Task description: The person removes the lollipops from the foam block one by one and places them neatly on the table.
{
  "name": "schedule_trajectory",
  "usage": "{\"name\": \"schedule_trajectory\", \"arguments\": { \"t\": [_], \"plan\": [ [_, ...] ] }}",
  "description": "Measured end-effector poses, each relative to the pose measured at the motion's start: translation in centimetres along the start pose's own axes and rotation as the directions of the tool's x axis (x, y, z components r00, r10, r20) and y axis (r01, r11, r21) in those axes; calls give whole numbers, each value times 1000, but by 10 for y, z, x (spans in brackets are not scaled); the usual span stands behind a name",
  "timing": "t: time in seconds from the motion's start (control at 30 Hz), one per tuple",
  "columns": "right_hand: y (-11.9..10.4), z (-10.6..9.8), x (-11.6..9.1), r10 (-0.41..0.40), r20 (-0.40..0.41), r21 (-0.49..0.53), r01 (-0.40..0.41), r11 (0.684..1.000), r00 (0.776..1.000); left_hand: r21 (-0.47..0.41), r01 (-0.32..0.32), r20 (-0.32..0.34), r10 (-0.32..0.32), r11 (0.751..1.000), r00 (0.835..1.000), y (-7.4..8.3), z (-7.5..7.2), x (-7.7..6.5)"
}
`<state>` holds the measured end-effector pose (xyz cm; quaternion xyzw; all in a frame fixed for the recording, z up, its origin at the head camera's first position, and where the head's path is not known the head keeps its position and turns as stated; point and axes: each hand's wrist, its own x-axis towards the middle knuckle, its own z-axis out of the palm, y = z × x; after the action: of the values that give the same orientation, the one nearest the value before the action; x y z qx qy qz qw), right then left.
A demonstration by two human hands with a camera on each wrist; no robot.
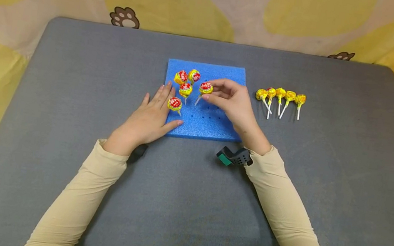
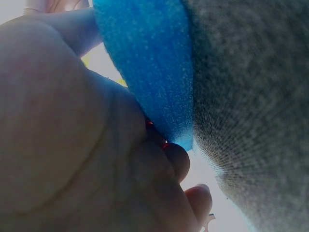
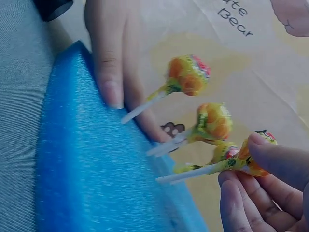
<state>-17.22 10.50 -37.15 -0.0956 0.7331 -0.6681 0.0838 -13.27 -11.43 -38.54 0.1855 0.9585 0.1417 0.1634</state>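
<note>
A blue foam block [image 1: 203, 130] with small holes lies on the table. My left hand [image 1: 149, 117] rests along its left edge, fingers straight and thumb on the front left corner. Between thumb and fingers, my right hand [image 1: 233, 103] pinches a lollipop [image 1: 207, 87] by its yellow and red wrapped head. In the right wrist view, its white stick [image 3: 193, 173] slants down with the tip at the foam's surface. Several other lollipops stand in the block's left part, among them a front one [image 1: 175, 103] beside my left fingers and one [image 1: 185, 90] behind it.
Right of the block, several lollipops [image 1: 280, 93] lie in a row on the grey table [image 1: 325, 179], sticks toward me. A patterned yellow and cream cloth [image 1: 213, 7] hangs behind the table's far edge. A black wrist device [image 1: 235, 157] sits at my right cuff.
</note>
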Motion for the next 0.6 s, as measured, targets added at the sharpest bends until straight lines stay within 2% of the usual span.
{"name": "schedule_trajectory", "arguments": {
  "t": [0.17,0.37,0.6],
  "plan": [
    [-6,-7,-1,6,-44,109,-1,994,999,-3,1,0,-1,1000,1000,0,0,0],
    [-11,-24,-4,-54,-101,207,75,975,993,-13,-14,-3,14,1000,1000,-1,1,-1],
    [-10,-50,-16,-96,-145,241,129,962,985,-13,-17,1,17,1000,1000,-1,0,-2]
  ]
}}
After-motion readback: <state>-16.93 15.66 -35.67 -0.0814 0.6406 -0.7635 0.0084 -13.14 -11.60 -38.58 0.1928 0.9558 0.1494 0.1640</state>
